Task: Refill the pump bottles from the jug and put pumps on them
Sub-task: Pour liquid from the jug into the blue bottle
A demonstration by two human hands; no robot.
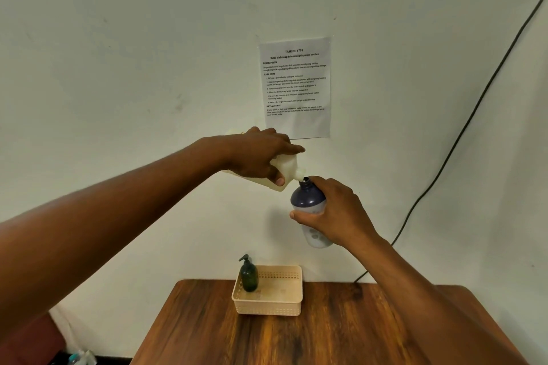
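High above the table, my left hand grips a pale cream jug, tilted so its spout touches the open mouth of a bottle. That bottle has a dark blue top and a whitish lower body, and my right hand is wrapped around its middle, holding it roughly upright with no pump on it. Much of the jug is hidden behind my left hand. A dark green bottle with a black pump stands in the left rear corner of a beige basket.
The basket rests at the far edge of a wooden table against a white wall. A printed sheet hangs on the wall. A black cable runs down the wall at the right. Clutter lies on the floor at bottom left.
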